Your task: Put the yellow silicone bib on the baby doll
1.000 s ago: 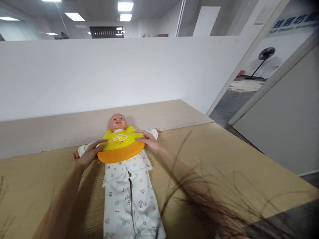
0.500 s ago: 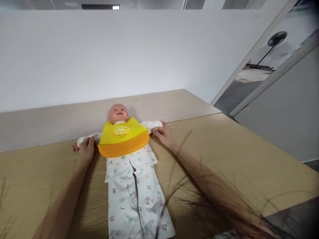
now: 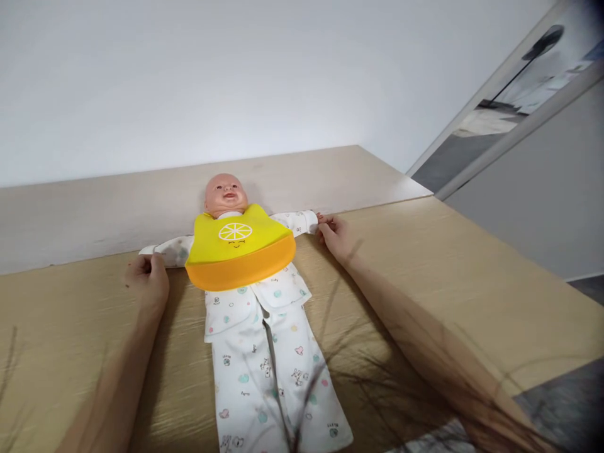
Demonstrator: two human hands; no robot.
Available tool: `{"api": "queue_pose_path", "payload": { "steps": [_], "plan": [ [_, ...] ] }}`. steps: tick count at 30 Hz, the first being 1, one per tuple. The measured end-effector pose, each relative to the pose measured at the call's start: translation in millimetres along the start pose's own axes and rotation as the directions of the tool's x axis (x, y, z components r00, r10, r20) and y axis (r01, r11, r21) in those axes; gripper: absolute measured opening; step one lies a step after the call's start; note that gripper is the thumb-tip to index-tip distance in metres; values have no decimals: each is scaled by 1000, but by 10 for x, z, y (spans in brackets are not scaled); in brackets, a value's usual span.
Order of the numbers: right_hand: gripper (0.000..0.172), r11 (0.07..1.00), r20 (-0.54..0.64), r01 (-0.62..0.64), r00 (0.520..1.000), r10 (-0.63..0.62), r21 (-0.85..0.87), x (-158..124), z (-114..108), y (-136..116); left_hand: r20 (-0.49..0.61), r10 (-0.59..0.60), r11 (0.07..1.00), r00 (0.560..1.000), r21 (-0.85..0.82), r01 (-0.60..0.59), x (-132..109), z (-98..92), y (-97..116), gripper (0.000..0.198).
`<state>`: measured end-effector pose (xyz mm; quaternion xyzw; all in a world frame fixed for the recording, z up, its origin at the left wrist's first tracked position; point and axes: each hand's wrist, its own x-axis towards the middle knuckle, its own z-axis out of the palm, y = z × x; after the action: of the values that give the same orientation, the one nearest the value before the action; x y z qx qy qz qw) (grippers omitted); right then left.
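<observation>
A baby doll [image 3: 226, 194] lies on its back with its arms stretched out to both sides. It wears a white printed top and trousers [image 3: 283, 371]. Over its chest spreads a yellow bib [image 3: 236, 238] with an orange catch pocket and a white citrus-slice print. My left hand [image 3: 150, 282] is closed at the end of the doll's sleeve on the left, mostly covering the doll's small hand. On the other side, my right hand [image 3: 334, 238] pinches the doll's other hand just past the white cuff [image 3: 311, 222].
Beneath the doll is a wooden table [image 3: 406, 264], with a paler board [image 3: 94, 220] along its back edge against a white wall [image 3: 236, 82]. To the right, a gap beside a panel shows a standing fan [image 3: 542, 43]. Dark hair strands cross the lower view.
Both my hands have moved outward along the doll's arms, from the sleeves to its hands. My view has tilted down and come a little closer.
</observation>
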<state>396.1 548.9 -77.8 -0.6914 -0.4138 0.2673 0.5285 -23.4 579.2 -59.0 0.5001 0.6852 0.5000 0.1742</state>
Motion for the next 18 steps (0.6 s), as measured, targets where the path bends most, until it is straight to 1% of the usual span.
{"api": "queue_pose_path", "payload": {
  "steps": [2, 3, 5, 8, 10, 11, 12, 14, 16, 17, 18],
  "plan": [
    [22, 999, 10, -31, 999, 31, -21, 12, -3, 22, -49, 7, 1000, 999, 20, -6, 37, -34, -53, 19],
    [22, 999, 19, -45, 999, 45, -27, 21, -6, 36, -89, -1, 999, 996, 32, 4, 68, -63, -88, 18],
    [20, 997, 37, -64, 997, 65, -37, 38, -8, 59, -162, -53, 997, 985, 42, 61, 138, -140, -156, 15],
    [17, 995, 62, -74, 995, 79, -71, 43, -3, 55, -191, -159, 982, 969, 73, 176, 218, -268, -215, 24],
    [17, 994, 80, -65, 994, 72, -91, 32, 1, 35, -155, -215, 959, 964, 150, 238, 233, -328, -215, 31],
    [16, 994, 89, -52, 994, 61, -94, 26, 2, 27, -133, -224, 949, 965, 197, 247, 229, -346, -207, 30],
    [16, 995, 96, -40, 994, 49, -93, 21, 1, 24, -108, -221, 942, 969, 233, 240, 221, -357, -196, 27],
    [16, 996, 110, -15, 994, 25, -89, 17, -5, 34, -62, -177, 948, 982, 258, 188, 198, -360, -170, 27],
    [17, 996, 122, 4, 992, 8, -92, 21, -15, 61, -61, -149, 949, 987, 271, 160, 176, -355, -140, 32],
    [17, 996, 123, 8, 992, 3, -93, 26, -20, 76, -45, -167, 943, 985, 283, 173, 168, -354, -123, 34],
    [18, 996, 124, 11, 992, 1, -92, 31, -26, 91, -5, -203, 935, 979, 295, 195, 164, -356, -107, 35]
  ]
}}
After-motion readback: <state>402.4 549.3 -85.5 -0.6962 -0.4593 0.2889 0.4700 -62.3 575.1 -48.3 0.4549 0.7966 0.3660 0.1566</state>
